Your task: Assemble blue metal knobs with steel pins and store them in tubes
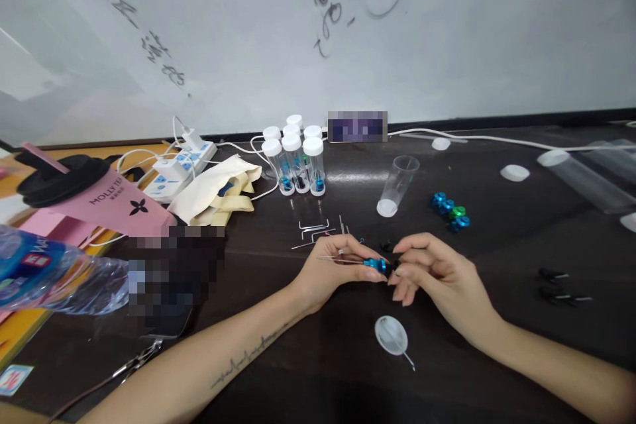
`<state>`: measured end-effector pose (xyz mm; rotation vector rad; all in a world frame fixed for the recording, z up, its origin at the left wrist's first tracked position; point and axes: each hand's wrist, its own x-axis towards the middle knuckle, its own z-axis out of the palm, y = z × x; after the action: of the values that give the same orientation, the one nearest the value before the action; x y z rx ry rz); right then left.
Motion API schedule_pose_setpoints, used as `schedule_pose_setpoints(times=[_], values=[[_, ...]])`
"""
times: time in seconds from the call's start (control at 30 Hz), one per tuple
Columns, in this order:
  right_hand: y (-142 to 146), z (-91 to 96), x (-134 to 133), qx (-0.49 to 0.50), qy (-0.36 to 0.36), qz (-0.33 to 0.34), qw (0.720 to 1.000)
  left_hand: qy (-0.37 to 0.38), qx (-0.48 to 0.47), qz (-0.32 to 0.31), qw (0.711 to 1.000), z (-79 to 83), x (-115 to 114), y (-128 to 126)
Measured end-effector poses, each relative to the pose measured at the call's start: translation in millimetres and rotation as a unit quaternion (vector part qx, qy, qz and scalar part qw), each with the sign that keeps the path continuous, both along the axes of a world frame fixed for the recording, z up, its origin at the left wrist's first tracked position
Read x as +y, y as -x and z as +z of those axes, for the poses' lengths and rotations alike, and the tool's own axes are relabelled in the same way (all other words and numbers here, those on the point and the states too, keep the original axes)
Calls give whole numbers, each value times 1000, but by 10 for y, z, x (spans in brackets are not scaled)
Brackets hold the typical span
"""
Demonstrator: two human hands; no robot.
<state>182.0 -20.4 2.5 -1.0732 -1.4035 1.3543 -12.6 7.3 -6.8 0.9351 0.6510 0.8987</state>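
Blue metal part [376,266] with a thin metal rod [342,259] running out leftward and a dark end piece [392,267] on the right: raised just over the dark tabletop [322,384], mid-scene, between the two hands.

Left hand [335,264]: forearm enters from the near left and slants far and right to the wrist. Thumb lies straight along the near side of the blue part; index finger arches over the far side. Grip is narrow, closed on the part. Rod passes back through the gap between thumb and index finger.

Right hand [442,271]: forearm enters from the near right, angled far and left. Wrist slightly bent, palm turned left, fingers curled and partly fanned. Thumb tip meets the dark end piece; index fingertip is lifted apart on the far side. Other fingers sit lower, behind the thumb; whether they pinch the dark piece cannot be told.

Surroundings: hex keys [314,225] lie just beyond the left hand. Clear tube [401,179] is farther off, its white-capped end toward the hands. Row of blue and green parts [458,212] lies far of the right hand. Round translucent disc [391,335] is on the near side, below the hands.
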Motion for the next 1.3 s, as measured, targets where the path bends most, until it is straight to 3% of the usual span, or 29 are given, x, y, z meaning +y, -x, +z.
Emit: schedule_pose_setpoints(times=[0.13,0.57,1.07,1.3], values=[[2,-9,1,5,10,7,1000,4,7,0,1000,4,0,-5],[-5,-5,18,-69,-57,2,996,19,-14,12,1000,24,4,-16],[13,-46,30,-40,-40,-9,998,44,-47,46,997,13,13,-19],[-16,-49,17,-84,-82,-29,993,31,-49,33,998,2,16,-14]])
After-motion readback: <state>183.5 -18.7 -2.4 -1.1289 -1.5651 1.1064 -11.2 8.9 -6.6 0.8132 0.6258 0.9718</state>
